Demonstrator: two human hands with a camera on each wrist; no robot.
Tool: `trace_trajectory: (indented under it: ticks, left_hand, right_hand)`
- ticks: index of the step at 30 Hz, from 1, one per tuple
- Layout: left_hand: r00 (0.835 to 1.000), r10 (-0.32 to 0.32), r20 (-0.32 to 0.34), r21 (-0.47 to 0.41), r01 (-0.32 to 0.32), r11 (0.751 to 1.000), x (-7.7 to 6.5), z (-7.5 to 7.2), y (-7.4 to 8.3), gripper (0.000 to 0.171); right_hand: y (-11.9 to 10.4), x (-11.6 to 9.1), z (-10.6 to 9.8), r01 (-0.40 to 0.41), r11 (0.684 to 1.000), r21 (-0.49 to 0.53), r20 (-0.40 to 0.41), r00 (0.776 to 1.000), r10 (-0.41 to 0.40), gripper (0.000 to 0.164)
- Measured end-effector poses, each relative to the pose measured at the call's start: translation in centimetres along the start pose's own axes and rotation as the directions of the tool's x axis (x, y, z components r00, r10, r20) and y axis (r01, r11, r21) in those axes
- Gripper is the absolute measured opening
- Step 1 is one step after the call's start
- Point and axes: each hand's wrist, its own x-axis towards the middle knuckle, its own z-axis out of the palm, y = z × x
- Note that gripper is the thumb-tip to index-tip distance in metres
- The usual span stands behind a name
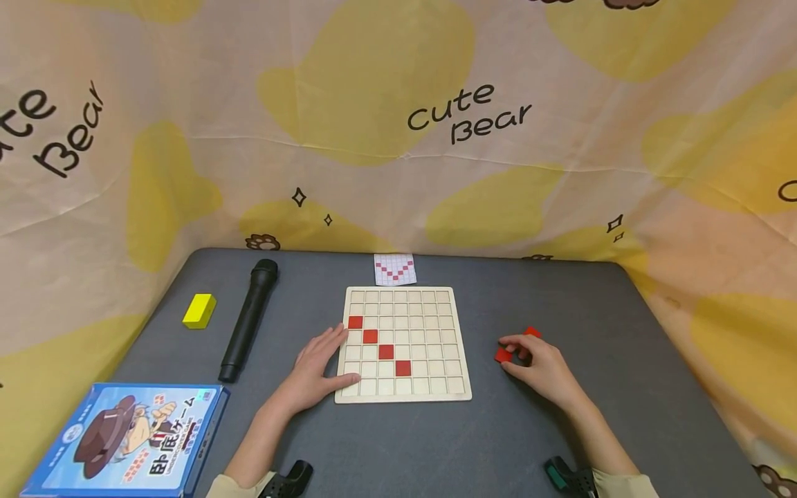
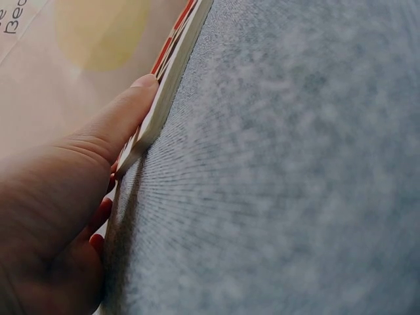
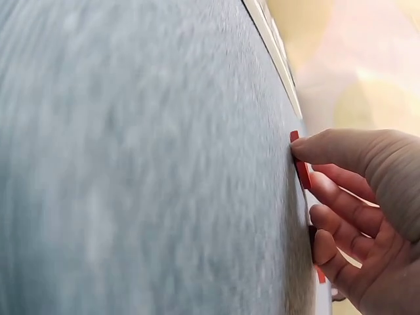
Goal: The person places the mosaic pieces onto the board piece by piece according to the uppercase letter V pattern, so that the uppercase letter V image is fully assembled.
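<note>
The left hand (image 1: 310, 372), spread wide, rests on the left edge of the board (image 1: 429, 311), and the right hand (image 1: 540, 363) pinches a red square (image 1: 503, 355).

A yellow block (image 1: 199, 311) and black microphone (image 1: 249, 321) are lying beyond a blue game box (image 1: 133, 439); "Cute Bear" fabric (image 1: 367, 83) is hanging behind.

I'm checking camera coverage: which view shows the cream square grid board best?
The head view: it shows the cream square grid board from above, nearly whole, with the left hand overlapping its left side. The left wrist view shows just a narrow, slanting edge; the right wrist view, only a thin strip near the top.
</note>
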Motion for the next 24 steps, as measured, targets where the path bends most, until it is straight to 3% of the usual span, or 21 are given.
trace_trajectory:
  ticks: [8, 14, 24]
  left_hand:
    - [1.000, -0.002, -0.004, -0.003, 0.002, 1.000, 0.0, 0.0, 0.1, 0.089]
    - [1.000, -0.002, 0.005, -0.009, 0.002, 1.000, 0.1, -0.1, 0.1, 0.089]
    - [1.000, -0.002, 0.004, -0.005, 0.002, 1.000, 0.0, -0.1, 0.0, 0.089]
  right_hand:
    - [-1.6, 1.1, 1.3, -0.016, 0.996, 0.090, 0.008, 1.000, 0.016, 0.034]
    - [-3.2, 2.3, 2.5, -0.034, 0.989, 0.145, 0.058, 0.998, 0.026, 0.035]
    - [-5.8, 3.7, 4.7, 0.024, 0.970, 0.241, 0.113, 0.992, -0.052, 0.036]
